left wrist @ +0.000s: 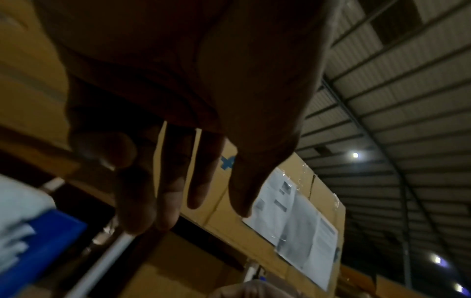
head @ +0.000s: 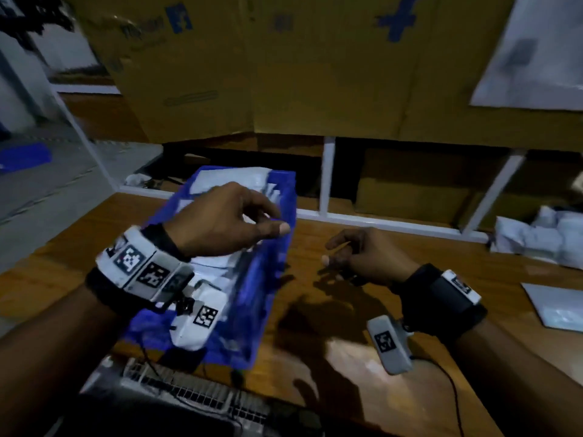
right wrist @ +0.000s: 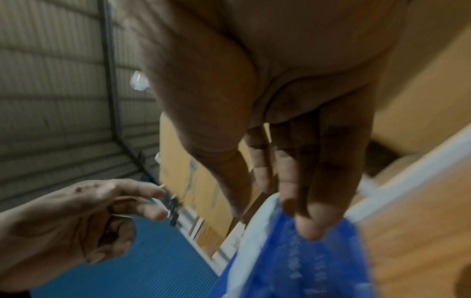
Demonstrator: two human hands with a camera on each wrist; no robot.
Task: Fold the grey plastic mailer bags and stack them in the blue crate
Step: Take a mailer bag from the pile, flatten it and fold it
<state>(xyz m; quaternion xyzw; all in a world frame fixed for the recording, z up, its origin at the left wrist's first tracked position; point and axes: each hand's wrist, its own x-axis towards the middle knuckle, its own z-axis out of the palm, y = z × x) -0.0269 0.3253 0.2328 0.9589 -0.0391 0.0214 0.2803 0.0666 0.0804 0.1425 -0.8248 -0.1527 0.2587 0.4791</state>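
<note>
Hands hang slack, holding nothing: left hand point(head: 220, 220) over the crate point(head: 268, 279), which already holds folded bags point(head: 217, 266); right hand point(head: 356, 257) above the worktop point(head: 315, 326). Unfolded bags point(head: 542, 238) lie at three o'clock, nearer the right hand.

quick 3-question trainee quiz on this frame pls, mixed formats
1. True or false: the left hand grips a mailer bag.
2. Where do unfolded bags lie? A) in the blue crate B) far right on the wooden table C) on the floor
3. Fill in: the right hand hovers over the ____, beside the crate.

Key: 1 false, it is empty above the folded bags in the crate. 2 B. 3 table.
</note>
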